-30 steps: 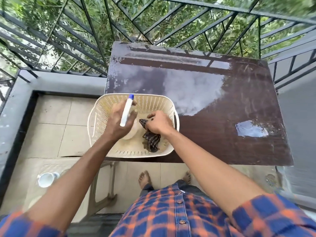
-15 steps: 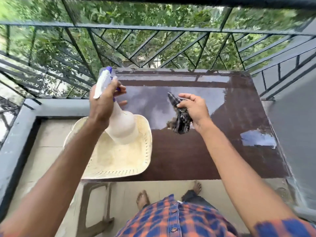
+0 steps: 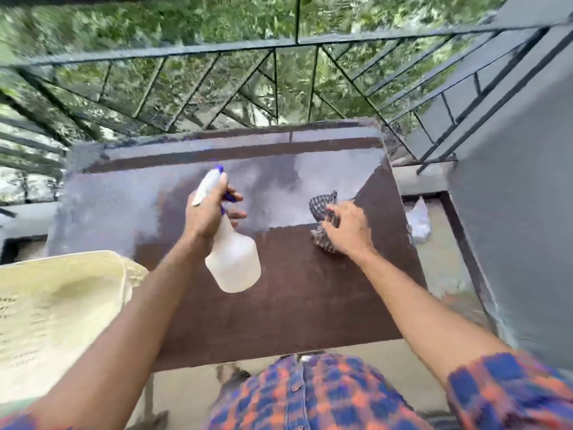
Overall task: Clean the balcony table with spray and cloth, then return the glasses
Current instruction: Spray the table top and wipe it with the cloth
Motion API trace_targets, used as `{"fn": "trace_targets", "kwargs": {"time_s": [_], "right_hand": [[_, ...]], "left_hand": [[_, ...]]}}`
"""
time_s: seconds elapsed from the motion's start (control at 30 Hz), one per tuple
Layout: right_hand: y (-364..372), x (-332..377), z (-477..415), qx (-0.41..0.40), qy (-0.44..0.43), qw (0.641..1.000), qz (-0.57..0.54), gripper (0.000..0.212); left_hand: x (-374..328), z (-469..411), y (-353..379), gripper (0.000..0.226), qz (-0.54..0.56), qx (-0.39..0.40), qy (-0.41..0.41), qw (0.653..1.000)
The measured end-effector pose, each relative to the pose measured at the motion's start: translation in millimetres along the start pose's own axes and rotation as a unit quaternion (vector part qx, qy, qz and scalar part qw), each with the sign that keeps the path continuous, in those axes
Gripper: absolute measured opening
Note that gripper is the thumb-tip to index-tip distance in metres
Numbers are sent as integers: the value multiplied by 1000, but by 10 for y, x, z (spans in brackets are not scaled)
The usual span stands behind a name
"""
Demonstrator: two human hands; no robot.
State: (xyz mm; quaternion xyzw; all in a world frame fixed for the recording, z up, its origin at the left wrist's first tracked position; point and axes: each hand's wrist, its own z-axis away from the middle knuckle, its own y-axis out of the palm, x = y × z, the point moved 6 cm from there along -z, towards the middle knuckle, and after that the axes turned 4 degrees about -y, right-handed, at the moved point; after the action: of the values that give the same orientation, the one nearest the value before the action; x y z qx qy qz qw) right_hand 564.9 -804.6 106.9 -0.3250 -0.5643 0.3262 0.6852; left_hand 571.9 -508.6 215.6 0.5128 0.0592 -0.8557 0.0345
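While the left hand [image 3: 206, 212] wraps round the neck of a white spray bottle [image 3: 232, 259], its fingers curl over the purple trigger. The bottle is held in the air at frame centre over the table [image 3: 294, 305], tilted, with its nozzle toward the upper frame and its fat translucent body toward the lower frame. It does not touch the tabletop.

The right hand [image 3: 347, 228] is right of centre, palm down, fingers curled into a bunched checked cloth [image 3: 322, 203]. The cloth pokes out past the fingertips toward the upper left and below the hand at lower left. It looks to be down on the tabletop, but motion blur makes contact hard to confirm. Hands are well apart, bottle left, cloth right.

The table is dark brown and glossy. Its far half reflects pale sky; its near half is plain brown.

A cream perforated plastic basket [image 3: 62, 305] sits at lower left of the frame, at the table's near left corner. Blur hides whether it rests on the table.

A black metal railing [image 3: 217, 51] with diagonal bars runs across the top of the frame, green foliage behind it. A grey wall [image 3: 511, 243] fills the right edge. Something white and crumpled [image 3: 418, 221] lies on the floor just right of the table. An orange-and-blue plaid shirt [image 3: 310, 392] fills the bottom centre, with one sleeve at lower right.
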Motion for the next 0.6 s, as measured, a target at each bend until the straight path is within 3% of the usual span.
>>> {"fn": "trace_targets", "kwargs": {"time_s": [0.17,0.3,0.53,0.6], "right_hand": [[253,-19,-95,21,-13,1000,0,65],[592,112,-129,54,-21,998,18,65],[865,472,-145,68,-213,974,23,56],[729,282,-215,38,-224,973,34,60]], "left_hand": [[251,17,252,33,-6,-23,-46,999],[287,-24,261,35,3,-52,-78,996],[261,-295,260,36,3,-60,-92,994],[251,-456,312,35,4,-43,-100,994]]}}
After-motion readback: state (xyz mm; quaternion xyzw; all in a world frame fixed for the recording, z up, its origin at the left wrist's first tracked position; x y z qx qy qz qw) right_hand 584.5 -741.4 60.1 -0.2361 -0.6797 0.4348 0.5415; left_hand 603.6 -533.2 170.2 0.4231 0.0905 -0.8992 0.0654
